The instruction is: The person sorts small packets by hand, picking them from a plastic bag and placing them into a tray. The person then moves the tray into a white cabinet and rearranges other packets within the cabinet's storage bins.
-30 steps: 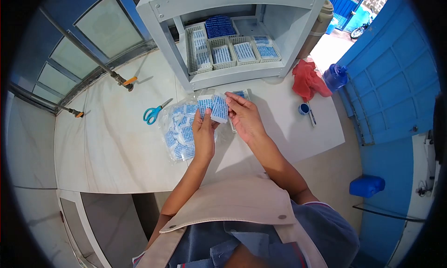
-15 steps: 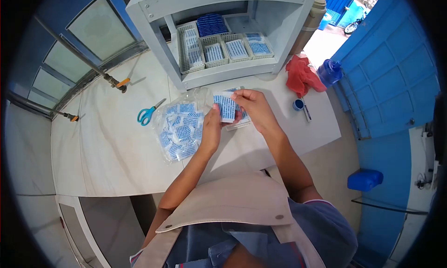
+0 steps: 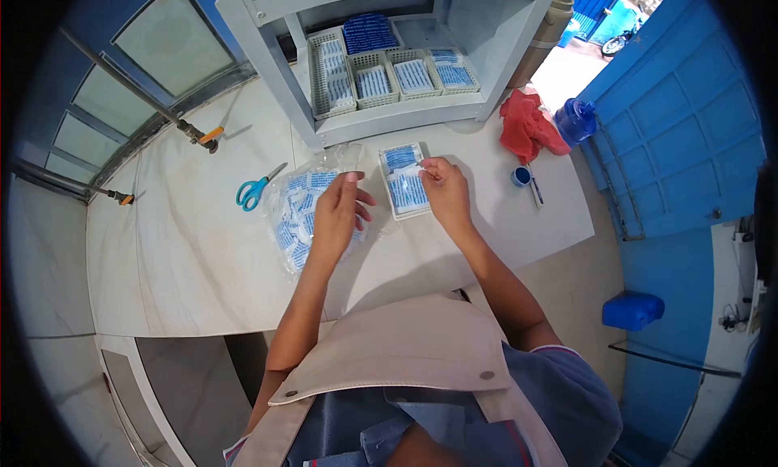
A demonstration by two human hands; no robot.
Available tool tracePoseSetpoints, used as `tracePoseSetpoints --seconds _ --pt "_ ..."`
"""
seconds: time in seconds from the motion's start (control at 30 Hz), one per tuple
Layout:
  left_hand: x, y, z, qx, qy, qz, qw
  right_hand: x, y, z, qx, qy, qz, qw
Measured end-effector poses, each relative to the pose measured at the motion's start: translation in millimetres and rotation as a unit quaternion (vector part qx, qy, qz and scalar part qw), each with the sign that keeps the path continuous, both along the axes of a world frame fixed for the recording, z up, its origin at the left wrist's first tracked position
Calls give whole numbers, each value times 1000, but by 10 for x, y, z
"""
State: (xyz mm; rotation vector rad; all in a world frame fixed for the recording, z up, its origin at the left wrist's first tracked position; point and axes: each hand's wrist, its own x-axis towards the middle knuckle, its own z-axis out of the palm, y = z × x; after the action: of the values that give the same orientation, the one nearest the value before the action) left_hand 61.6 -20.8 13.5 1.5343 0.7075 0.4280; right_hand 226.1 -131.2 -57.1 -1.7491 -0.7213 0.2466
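A small white basket (image 3: 411, 216) on the counter holds flat white packets with blue print (image 3: 408, 193). Over its right edge, my right hand (image 3: 446, 193) has its fingers pinched on the edge of a packet that lies among the others; the fingertips partly hide it. My left hand (image 3: 334, 216) hovers above a clear plastic bag (image 3: 293, 260), fingers apart and holding nothing. More of the blue-and-white packets (image 3: 294, 212) fill that bag, and my left hand and forearm cover part of them.
Teal-handled scissors (image 3: 253, 193) lie left of the bag. Behind, a grey shelf unit (image 3: 389, 125) holds several baskets of packets. A red cloth (image 3: 525, 128), a small blue-topped container (image 3: 520, 177) and a pen (image 3: 536, 193) are to the right. Valves with orange handles (image 3: 211, 134) jut out at left.
Both hands held a packet up together before. The left hand has let go and moved left over the bag; the right has brought the packet to the basket, which is now uncovered.
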Motion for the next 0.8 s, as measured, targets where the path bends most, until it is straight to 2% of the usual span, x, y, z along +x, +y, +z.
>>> tracePoseSetpoints --seconds 0.03,0.17,0.23,0.3,0.33,0.37,0.4,0.43,0.47,0.5,0.53,0.6,0.63,0.7,0.73,0.8 --pt "-57 24 29 6 -2 18 1000 -56 -20 37 -39 -118 -13 992" --pt "-304 117 54 51 22 70 996 -136 -1 104 -45 -189 -21 981" --pt "-464 188 47 54 15 92 994 -170 3 99 -62 -306 -51 949" --pt "-645 271 26 130 57 137 980 -203 15 203 -73 -310 -73 945" --pt "-739 333 -14 130 60 139 980 -225 22 250 -83 -315 -97 941" --pt "-833 404 -92 179 104 105 973 -226 14 254 -82 -313 -94 942" --pt "-904 440 -169 226 149 73 960 -207 -10 251 -82 -317 -21 945" --pt "-923 464 -247 225 156 79 959 -203 -31 234 -80 -319 54 943" --pt "-901 511 -324 287 161 4 944 -195 -39 209 -77 -314 63 944" --pt "-874 540 -357 345 164 -73 921 -169 -39 188 -135 -328 105 929" --pt "-815 508 -313 344 169 -67 921 -161 -35 182 -191 -341 146 909" --pt "-641 429 -236 371 163 -170 898 -162 -31 279 -197 -307 154 918" --pt "-586 439 -257 371 164 -167 899 -166 -26 351 -206 -272 155 927" --pt "-491 461 -333 477 159 -241 830 -188 -30 464 -181 -230 161 942" --pt "-470 454 -356 478 160 -242 829 -197 -36 486 -159 -185 164 956" --pt "-435 445 -404 497 183 -285 799 -169 -31 405 -155 -174 164 959"
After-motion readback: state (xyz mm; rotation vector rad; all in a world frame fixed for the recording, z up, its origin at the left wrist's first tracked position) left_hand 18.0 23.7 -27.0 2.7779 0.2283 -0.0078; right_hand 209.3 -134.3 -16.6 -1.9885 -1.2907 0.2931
